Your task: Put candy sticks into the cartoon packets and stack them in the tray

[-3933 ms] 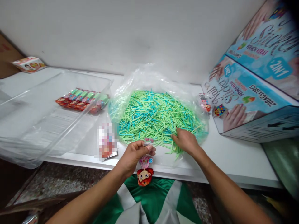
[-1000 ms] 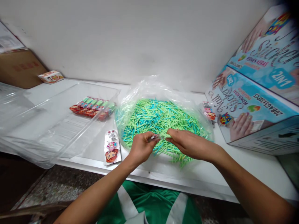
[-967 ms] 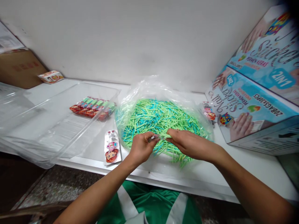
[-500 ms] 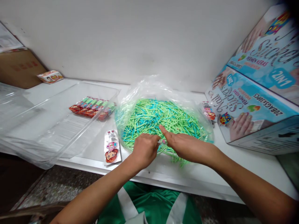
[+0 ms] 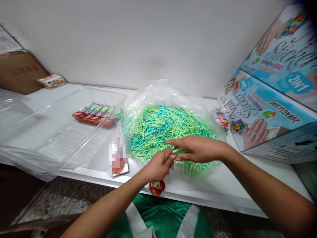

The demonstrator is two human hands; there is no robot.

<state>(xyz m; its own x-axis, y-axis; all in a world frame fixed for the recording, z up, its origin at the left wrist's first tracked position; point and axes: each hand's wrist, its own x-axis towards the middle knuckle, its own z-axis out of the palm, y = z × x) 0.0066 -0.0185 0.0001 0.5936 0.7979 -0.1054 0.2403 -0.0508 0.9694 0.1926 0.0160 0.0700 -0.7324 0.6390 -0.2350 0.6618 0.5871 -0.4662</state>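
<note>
My left hand [image 5: 159, 165] is closed on a small printed packet [image 5: 156, 187]; its red-haired cartoon end pokes out below my fingers, over the table's front edge. Green sticks [image 5: 179, 151] lie between the thumb and fingers of my right hand [image 5: 198, 149], their ends meeting my left fingertips. How far they reach into the packet is hidden by my fingers. Just beyond both hands, a clear plastic bag [image 5: 158, 89] lies open, heaped with thin green and blue sticks [image 5: 168, 127]. A flat cartoon packet [image 5: 119, 162] rests left of the bag, partly blurred.
On the left, a clear plastic tray [image 5: 61, 145] holds a row of filled cartoon packets [image 5: 96, 114]. Large Nail Stickers boxes [image 5: 269, 109] stand on the right, with another small packet [image 5: 221, 118] beside them. A brown carton [image 5: 21, 72] and a small box [image 5: 52, 81] are at far left.
My left hand has turned and the packet's cartoon end now shows beneath it. My right hand has levelled out, and green sticks now show between its thumb and fingers.
</note>
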